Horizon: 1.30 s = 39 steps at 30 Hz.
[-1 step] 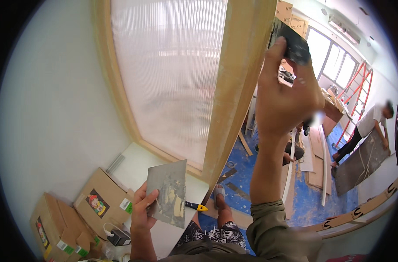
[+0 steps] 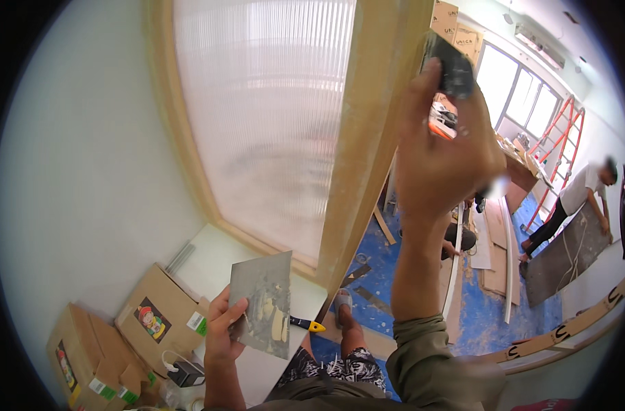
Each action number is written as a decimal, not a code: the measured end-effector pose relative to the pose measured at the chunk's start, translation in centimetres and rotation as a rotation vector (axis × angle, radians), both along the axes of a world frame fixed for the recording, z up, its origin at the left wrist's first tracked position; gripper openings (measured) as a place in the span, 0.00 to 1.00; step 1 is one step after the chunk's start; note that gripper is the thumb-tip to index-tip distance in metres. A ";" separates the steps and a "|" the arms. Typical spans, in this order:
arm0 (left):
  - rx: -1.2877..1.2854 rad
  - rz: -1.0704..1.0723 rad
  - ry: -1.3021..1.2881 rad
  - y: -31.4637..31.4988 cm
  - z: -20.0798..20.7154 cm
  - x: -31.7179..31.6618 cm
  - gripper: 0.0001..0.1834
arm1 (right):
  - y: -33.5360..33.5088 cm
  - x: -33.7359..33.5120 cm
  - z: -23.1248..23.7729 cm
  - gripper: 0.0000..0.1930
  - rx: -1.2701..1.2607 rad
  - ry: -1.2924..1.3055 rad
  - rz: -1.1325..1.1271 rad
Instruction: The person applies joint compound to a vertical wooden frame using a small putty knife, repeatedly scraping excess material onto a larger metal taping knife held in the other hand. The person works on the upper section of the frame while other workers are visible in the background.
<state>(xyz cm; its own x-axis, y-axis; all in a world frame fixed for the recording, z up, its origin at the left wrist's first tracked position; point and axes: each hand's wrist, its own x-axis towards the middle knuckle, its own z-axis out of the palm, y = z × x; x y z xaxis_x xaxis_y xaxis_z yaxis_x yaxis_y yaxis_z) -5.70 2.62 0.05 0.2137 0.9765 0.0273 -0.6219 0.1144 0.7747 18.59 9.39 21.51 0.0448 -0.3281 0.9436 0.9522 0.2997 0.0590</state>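
Note:
My left hand (image 2: 222,327) grips a flat grey metal plate (image 2: 261,294) by its left edge, thumb on top. Pale yellowish putty is smeared over the plate's lower part. Raised at the upper right, my right hand (image 2: 446,161) is closed around a dark putty scraper (image 2: 456,74). The scraper lies at the outer edge of a yellowish wooden frame (image 2: 370,130); whether its blade touches the wood I cannot tell. The frame surrounds a ribbed translucent panel (image 2: 264,116). Behind the plate, a black-and-yellow tool handle (image 2: 308,324) sticks out.
Cardboard boxes (image 2: 151,312) and a black charger (image 2: 187,373) sit at lower left by a white surface (image 2: 213,250). Blue sheeting (image 2: 477,315) with boards covers the floor. A person (image 2: 581,195) bends over a grey board (image 2: 566,257) near a red ladder (image 2: 559,154). Another person's hand (image 2: 450,249) shows behind my forearm.
My right hand has shifted slightly left with the scraper, toward the frame. The left hand and the plate have barely moved.

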 end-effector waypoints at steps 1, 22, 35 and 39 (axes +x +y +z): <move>-0.001 0.007 0.010 0.0 0.2 0.1 0.21 | -0.4 -0.6 -0.4 0.06 0.009 -0.015 0.028; -0.002 0.057 0.104 -0.4 1.0 2.7 0.20 | 1.8 3.9 -2.4 0.08 0.032 0.125 0.944; 0.003 0.089 0.144 -1.5 2.1 4.5 0.20 | 3.6 6.1 -1.5 0.16 0.067 0.078 0.887; -0.007 0.094 0.143 -1.5 2.0 4.5 0.20 | 4.2 3.9 -1.2 0.23 0.286 -0.108 0.512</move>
<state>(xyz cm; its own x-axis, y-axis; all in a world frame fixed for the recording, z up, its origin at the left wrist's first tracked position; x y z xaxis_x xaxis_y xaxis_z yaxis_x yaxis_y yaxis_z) -1.20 1.16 2.02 0.1224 0.9925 -0.0035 -0.5136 0.0664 0.8555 22.48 13.59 20.34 0.1725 -0.5319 0.8291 0.6751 0.6768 0.2937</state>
